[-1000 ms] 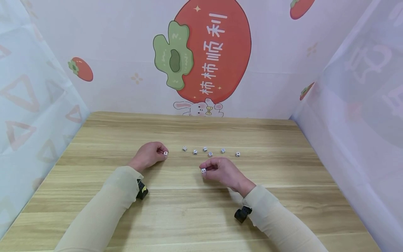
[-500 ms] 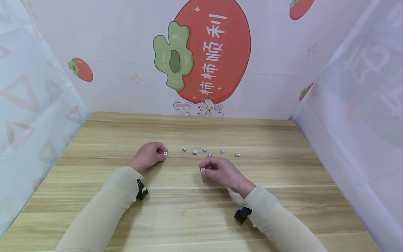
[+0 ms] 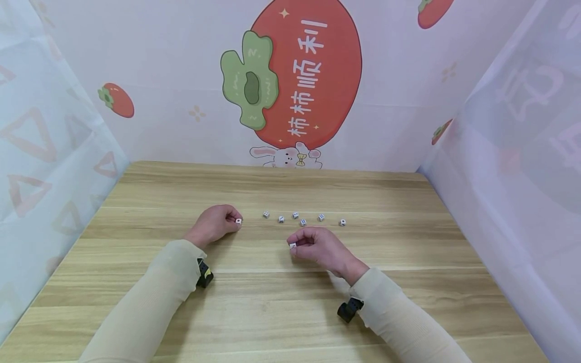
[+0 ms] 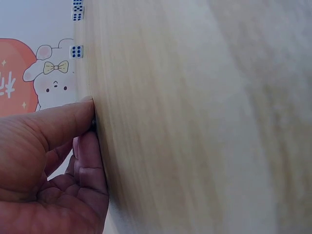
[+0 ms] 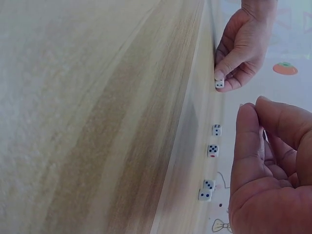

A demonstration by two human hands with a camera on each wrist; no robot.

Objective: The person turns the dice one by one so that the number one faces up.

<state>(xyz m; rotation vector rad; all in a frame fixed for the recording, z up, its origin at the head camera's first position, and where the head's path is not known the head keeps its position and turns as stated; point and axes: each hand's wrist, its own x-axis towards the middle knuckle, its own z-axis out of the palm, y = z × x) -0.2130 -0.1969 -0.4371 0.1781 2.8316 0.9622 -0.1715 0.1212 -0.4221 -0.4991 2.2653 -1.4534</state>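
Observation:
On the left of the table, my left hand (image 3: 214, 223) pinches a white die (image 3: 238, 221) down at the wood. In the right wrist view the same die (image 5: 219, 84) pokes out under the thumb. My right hand (image 3: 323, 248) holds another white die (image 3: 292, 246) between thumb and fingertips, nearer the front and seemingly above the surface. In the right wrist view that die is hidden behind the fingers of the right hand (image 5: 270, 165). Several more dice lie in a loose, uneven row behind the hands, among them a leftmost die (image 3: 266, 215) and a rightmost die (image 3: 342, 222).
The wooden table (image 3: 272, 312) has pale printed cloth (image 3: 172, 131) hung behind it and along both sides. A dark wrist camera (image 3: 205, 273) sits on the left sleeve, and another wrist camera (image 3: 350, 309) on the right.
The die in my right hand has turned between the fingers, showing different faces and shifting very slightly. My left hand and the dice in the row stay where they were.

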